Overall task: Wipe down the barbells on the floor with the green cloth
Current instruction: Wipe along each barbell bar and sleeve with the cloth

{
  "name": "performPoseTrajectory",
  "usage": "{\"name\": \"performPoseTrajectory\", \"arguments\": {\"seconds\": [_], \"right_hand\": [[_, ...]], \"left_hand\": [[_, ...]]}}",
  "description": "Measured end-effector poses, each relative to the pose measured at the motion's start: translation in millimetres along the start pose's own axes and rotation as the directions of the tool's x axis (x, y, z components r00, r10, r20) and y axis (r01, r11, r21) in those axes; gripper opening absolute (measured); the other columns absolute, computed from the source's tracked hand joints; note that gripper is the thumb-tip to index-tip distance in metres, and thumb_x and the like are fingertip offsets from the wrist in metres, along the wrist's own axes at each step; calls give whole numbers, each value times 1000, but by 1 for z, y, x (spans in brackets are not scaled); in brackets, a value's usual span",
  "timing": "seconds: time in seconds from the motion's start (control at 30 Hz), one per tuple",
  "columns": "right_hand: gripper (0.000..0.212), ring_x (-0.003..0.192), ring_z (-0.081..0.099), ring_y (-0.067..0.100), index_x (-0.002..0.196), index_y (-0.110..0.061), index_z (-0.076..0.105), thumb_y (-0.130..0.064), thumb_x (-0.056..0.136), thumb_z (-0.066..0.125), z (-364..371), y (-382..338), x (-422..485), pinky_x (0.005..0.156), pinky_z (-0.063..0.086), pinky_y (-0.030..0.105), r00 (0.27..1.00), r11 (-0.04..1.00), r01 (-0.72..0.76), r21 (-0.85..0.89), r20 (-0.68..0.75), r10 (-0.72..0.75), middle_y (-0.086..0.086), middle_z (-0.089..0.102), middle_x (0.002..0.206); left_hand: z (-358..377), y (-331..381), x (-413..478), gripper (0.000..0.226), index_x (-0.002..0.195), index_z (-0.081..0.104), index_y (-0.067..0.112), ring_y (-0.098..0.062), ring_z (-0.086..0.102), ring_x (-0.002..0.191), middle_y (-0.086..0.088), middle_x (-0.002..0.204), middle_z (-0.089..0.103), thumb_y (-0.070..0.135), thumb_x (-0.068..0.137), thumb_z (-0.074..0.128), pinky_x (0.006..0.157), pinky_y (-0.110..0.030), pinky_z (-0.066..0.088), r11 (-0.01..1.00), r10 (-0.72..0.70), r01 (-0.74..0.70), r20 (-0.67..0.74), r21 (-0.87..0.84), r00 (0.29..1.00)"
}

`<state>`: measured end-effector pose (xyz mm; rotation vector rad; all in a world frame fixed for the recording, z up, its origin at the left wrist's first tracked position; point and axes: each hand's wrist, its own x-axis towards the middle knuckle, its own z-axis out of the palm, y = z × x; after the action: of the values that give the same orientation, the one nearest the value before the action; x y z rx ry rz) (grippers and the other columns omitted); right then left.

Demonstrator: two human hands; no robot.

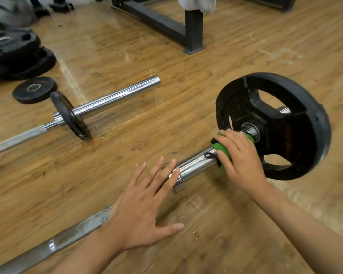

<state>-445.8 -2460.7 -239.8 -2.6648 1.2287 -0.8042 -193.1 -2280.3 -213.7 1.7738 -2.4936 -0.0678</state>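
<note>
- right hand (240, 155) grips green cloth (223, 147) round near barbell (196, 165) sleeve, beside the plate (289, 123)
- left hand (145, 200) flat, fingers spread (grasping nothing), over the bar

I can read no words or numbers: the reddish marks on the big upright plate (289, 143) and on the small flat plate (34, 89) are too blurred.

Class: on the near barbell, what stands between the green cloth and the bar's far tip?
The large black plate, mounted on the bar right beside the green cloth under the right hand, blocks the way to the tip.
</note>
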Motion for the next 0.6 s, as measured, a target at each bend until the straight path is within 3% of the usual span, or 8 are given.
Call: {"name": "performPoseTrajectory", "arguments": {"seconds": [0.1,0.17,0.27,0.33,0.37,0.4,0.47,0.6], "right_hand": [[39,140,46,28,135,-10,62,-27,107,41,-1,-2,-1,118,33,57,971,975,-220,28,-94,222,9,60,140],[41,131,52,32,131,-7,63,-27,107,37,6,-32,-3,118,34,56,960,967,-252,33,-116,254,11,62,130],[36,115,56,28,132,-9,61,-26,107,41,15,-79,-17,119,33,46,998,996,52,67,-28,-50,8,62,117],[36,117,55,25,135,-13,60,-30,107,44,10,-73,-22,118,35,43,963,962,256,93,61,-262,6,63,123],[38,121,55,24,134,-15,61,-35,107,45,4,-59,-21,119,34,42,950,954,293,70,92,-298,6,64,128],[39,125,55,23,134,-16,63,-38,106,46,0,-42,-20,119,34,43,957,963,268,40,103,-271,5,65,132],[37,129,55,24,132,-16,65,-35,105,47,-10,-7,-20,120,33,47,997,998,59,14,43,-60,4,65,132],[36,117,58,26,121,-13,68,-29,103,41,-17,-1,-15,117,33,49,963,966,-257,-3,-82,256,4,67,116]], "left_hand": [[0,10,-2,107,167,12,9,-29,9,162,-10,176,5,86,94,28,120,-57,19,1000,-25,25,1,1,1000],[1,16,-3,110,167,11,8,-29,11,162,-13,175,5,87,94,29,121,-56,18,999,-45,45,1,3,999],[1,23,-6,113,167,11,7,-28,13,162,-14,175,6,88,92,31,121,-55,18,999,-49,49,9,6,999],[1,26,-8,113,167,12,6,-29,14,161,-14,175,7,89,92,31,121,-55,19,999,-33,32,22,21,999],[1,28,-9,113,166,13,6,-29,14,161,-14,175,8,89,92,31,121,-55,20,999,-27,26,29,25,999],[1,30,-10,113,166,14,5,-29,14,161,-13,175,8,88,92,32,121,-55,20,999,-25,24,34,27,999],[0,34,-13,113,166,15,5,-28,13,162,-12,175,8,88,92,33,121,-53,19,999,-23,22,42,28,999],[-2,44,-18,112,167,15,7,-26,12,162,-10,176,7,89,92,27,121,-49,20,1000,-15,15,41,-13,999]]}}
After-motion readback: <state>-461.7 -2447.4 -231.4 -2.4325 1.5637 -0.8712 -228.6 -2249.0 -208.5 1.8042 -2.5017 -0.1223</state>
